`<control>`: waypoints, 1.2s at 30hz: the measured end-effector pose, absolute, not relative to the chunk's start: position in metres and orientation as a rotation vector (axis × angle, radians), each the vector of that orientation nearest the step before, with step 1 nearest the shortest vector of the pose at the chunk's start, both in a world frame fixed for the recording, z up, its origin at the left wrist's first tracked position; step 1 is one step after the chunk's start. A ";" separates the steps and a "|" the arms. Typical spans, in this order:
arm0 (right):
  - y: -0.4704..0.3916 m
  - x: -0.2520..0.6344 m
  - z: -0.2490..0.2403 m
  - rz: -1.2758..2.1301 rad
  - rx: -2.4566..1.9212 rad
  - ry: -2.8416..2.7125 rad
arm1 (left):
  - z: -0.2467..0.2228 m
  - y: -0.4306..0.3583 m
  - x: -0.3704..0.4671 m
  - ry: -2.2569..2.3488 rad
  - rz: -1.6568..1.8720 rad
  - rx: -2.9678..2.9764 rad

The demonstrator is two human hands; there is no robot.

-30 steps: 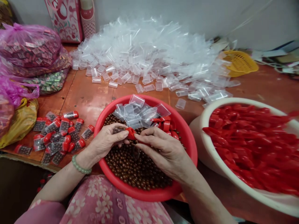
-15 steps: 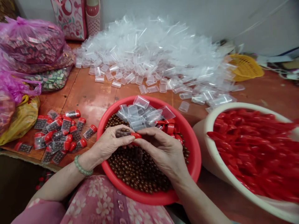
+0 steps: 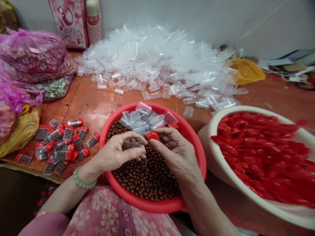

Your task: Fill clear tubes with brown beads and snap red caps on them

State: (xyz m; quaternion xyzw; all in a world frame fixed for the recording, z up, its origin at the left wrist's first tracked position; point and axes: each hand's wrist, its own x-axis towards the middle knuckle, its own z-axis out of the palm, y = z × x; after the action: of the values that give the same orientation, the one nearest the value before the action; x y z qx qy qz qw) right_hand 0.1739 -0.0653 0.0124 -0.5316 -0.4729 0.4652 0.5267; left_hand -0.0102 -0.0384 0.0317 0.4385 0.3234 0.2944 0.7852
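Over the red basin (image 3: 157, 207), the left hand (image 3: 115, 151) grips a clear case (image 3: 133, 144) with its mouth upward, probably so that the brown balls (image 3: 133, 139) inside do not fall. The right hand (image 3: 178, 154) pinches a red cap (image 3: 152, 135) just beside it. The basin, holding many smooth, glossy balls (image 3: 154, 185), may catch any which escape. To the left lie capped cases (image 3: 67, 134); to the right, a cream tub (image 3: 213, 126) holds shiny red pieces (image 3: 258, 160). Farther back, hollow transparent shells (image 3: 152, 62) form a heap.
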 end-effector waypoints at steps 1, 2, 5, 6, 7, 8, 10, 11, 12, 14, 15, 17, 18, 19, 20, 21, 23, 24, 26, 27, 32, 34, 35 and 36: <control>-0.065 0.175 0.012 1.118 -1.265 -1.112 | 0.032 -0.038 -0.009 0.703 0.624 0.932; -0.064 0.176 0.011 1.115 -1.262 -1.101 | 0.031 -0.037 -0.009 0.712 0.614 0.928; -0.063 0.176 0.010 1.110 -1.267 -1.079 | 0.027 -0.033 -0.008 0.730 0.605 1.010; -0.063 0.177 0.010 1.104 -1.266 -1.078 | 0.026 -0.032 -0.009 0.740 0.616 1.061; -0.063 0.176 0.010 1.094 -1.263 -1.079 | 0.025 -0.031 -0.009 0.753 0.621 1.111; -0.063 0.176 0.010 1.084 -1.262 -1.087 | 0.025 -0.030 -0.010 0.759 0.614 1.149; -0.065 0.175 0.011 1.057 -1.250 -1.125 | 0.024 -0.029 -0.010 0.748 0.561 1.188; -0.066 0.174 0.011 1.041 -1.242 -1.153 | 0.024 -0.029 -0.010 0.744 0.539 1.197; -0.067 0.174 0.012 1.024 -1.232 -1.187 | 0.024 -0.029 -0.010 0.743 0.532 1.204; -0.069 0.172 0.014 0.977 -1.213 -1.261 | 0.024 -0.028 -0.010 0.750 0.543 1.215; -0.069 0.171 0.015 0.950 -1.206 -1.299 | 0.023 -0.028 -0.010 0.746 0.547 1.219; -0.068 0.171 0.019 0.884 -1.190 -1.378 | 0.021 -0.027 -0.010 0.724 0.533 1.220; -0.067 0.171 0.021 0.849 -1.180 -1.422 | 0.020 -0.027 -0.011 0.723 0.522 1.219; -0.065 0.171 0.024 0.812 -1.169 -1.468 | 0.018 -0.026 -0.011 0.728 0.514 1.216; -0.063 0.171 0.026 0.780 -1.158 -1.515 | 0.016 -0.026 -0.011 0.728 0.509 1.210; -0.061 0.170 0.029 0.754 -1.149 -1.559 | 0.015 -0.025 -0.012 0.720 0.503 1.199; -0.057 0.170 0.032 0.724 -1.142 -1.637 | 0.012 -0.025 -0.012 0.686 0.499 1.171; -0.055 0.169 0.033 0.713 -1.141 -1.670 | 0.011 -0.025 -0.012 0.671 0.502 1.157; -0.052 0.168 0.034 0.695 -1.132 -1.736 | 0.009 -0.026 -0.012 0.658 0.490 1.151; -0.051 0.167 0.034 0.686 -1.125 -1.767 | 0.008 -0.026 -0.012 0.652 0.473 1.155; -0.050 0.167 0.032 0.656 -1.116 -1.893 | 0.007 -0.026 -0.012 0.669 0.462 1.181; -0.050 0.169 0.033 0.648 -1.131 -1.936 | 0.007 -0.025 -0.012 0.700 0.480 1.192; -0.050 0.170 0.034 0.641 -1.144 -1.948 | 0.007 -0.024 -0.011 0.708 0.484 1.193; -0.051 0.171 0.035 0.633 -1.153 -1.955 | 0.008 -0.024 -0.011 0.710 0.485 1.190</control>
State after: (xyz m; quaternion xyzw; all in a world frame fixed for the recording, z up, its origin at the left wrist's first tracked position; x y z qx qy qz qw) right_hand 0.1710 -0.0507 0.0346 -0.4520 -0.7665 0.2482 0.3829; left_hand -0.0114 -0.0239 0.0076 0.5429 0.3241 0.2214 0.7425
